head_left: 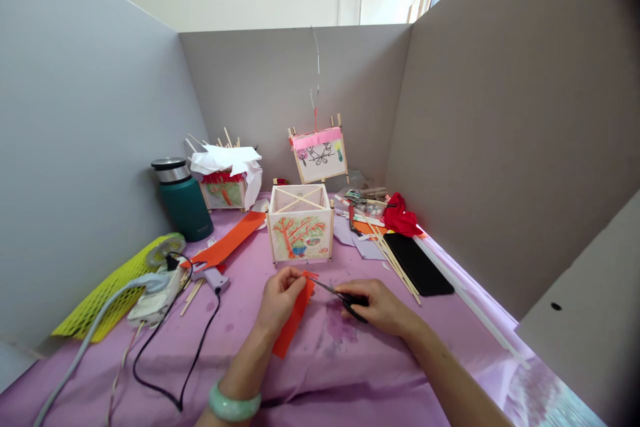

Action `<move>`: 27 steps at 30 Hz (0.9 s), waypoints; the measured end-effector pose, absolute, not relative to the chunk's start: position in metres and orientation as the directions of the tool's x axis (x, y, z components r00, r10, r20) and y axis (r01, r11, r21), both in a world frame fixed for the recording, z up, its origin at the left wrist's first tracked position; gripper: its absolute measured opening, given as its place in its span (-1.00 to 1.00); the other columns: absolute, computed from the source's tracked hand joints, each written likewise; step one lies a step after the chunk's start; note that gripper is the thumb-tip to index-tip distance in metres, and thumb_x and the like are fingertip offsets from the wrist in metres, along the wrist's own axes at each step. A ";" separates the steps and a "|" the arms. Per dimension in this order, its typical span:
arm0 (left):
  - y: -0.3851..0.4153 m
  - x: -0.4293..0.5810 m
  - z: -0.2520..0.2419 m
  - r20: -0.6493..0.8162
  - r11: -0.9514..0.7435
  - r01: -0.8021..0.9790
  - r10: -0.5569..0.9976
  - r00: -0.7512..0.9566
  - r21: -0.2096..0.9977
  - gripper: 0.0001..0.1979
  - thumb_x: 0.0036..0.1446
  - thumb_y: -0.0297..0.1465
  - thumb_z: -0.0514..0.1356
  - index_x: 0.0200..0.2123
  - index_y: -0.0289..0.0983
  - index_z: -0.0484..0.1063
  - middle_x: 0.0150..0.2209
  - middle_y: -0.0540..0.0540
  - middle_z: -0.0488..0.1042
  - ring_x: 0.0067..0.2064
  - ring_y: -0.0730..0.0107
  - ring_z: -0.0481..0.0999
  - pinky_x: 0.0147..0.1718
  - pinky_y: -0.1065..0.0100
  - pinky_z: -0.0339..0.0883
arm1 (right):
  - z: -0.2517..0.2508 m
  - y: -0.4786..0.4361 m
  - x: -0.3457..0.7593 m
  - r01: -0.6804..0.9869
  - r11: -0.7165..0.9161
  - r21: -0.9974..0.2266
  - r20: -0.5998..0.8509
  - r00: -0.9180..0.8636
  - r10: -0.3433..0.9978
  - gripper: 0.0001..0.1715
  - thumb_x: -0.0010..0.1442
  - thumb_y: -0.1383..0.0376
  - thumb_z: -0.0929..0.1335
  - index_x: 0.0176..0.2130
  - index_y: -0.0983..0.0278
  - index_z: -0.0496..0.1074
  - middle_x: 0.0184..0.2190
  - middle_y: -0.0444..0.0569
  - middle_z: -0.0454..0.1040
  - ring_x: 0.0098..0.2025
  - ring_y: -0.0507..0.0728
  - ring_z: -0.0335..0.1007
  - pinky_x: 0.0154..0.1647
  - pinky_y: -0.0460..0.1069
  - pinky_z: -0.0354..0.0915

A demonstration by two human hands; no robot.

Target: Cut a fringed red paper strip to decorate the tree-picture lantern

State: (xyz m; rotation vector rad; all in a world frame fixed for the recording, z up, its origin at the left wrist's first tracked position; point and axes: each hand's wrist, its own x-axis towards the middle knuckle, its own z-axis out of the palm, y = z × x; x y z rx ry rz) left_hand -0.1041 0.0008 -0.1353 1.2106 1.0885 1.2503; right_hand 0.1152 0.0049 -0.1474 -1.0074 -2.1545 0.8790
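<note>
Between the fingers of my left hand is the top end of an orange paper strip, which hangs down toward the front of the table. My right hand holds black-handled scissors, their blades pointing left at the strip's upper edge by my left fingertips. Just behind my hands stands a box frame of sticks and white panels, with a tree drawing on its front. Another decorated lantern with a pink top band hangs from a wire behind it.
At left are a teal bottle, a lantern under white paper, an orange sheet, a glue gun, a power strip and cables. A black phone, wooden sticks and red cloth lie at right. Grey partitions surround the purple-covered table.
</note>
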 end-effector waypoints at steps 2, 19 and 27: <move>0.001 -0.104 -0.136 0.058 -0.054 -0.083 0.997 0.049 0.995 -0.83 -0.05 -0.30 0.24 -0.48 -0.28 0.36 -0.59 -0.02 0.51 -0.56 0.44 0.44 -0.56 0.47 0.28 | -0.148 0.005 0.115 0.423 0.487 -0.765 0.226 -0.531 0.817 -0.66 0.09 0.33 0.34 -0.12 0.24 0.54 -0.27 -0.06 0.58 -0.29 0.12 0.45 -0.26 -0.08 0.32; 0.001 -0.104 -0.134 0.058 -0.069 -0.167 0.996 -0.069 0.984 -0.77 -0.06 -0.25 0.26 -0.45 -0.26 0.31 -0.58 0.02 0.47 -0.52 0.38 0.48 -0.51 0.40 0.34 | -0.141 0.001 0.116 0.429 0.412 -0.804 0.163 -0.507 0.846 -0.62 0.03 0.26 0.40 -0.11 0.24 0.53 -0.29 -0.06 0.55 -0.28 0.14 0.41 -0.30 -0.07 0.32; 0.002 -0.103 -0.135 0.056 -0.058 -0.142 0.998 -0.020 0.988 -0.79 -0.06 -0.27 0.26 -0.46 -0.27 0.32 -0.59 0.03 0.48 -0.55 0.44 0.44 -0.53 0.45 0.31 | -0.142 0.002 0.116 0.409 0.425 -0.807 0.178 -0.518 0.837 -0.63 0.04 0.27 0.39 -0.11 0.25 0.53 -0.31 -0.08 0.54 -0.33 0.09 0.39 -0.32 -0.08 0.30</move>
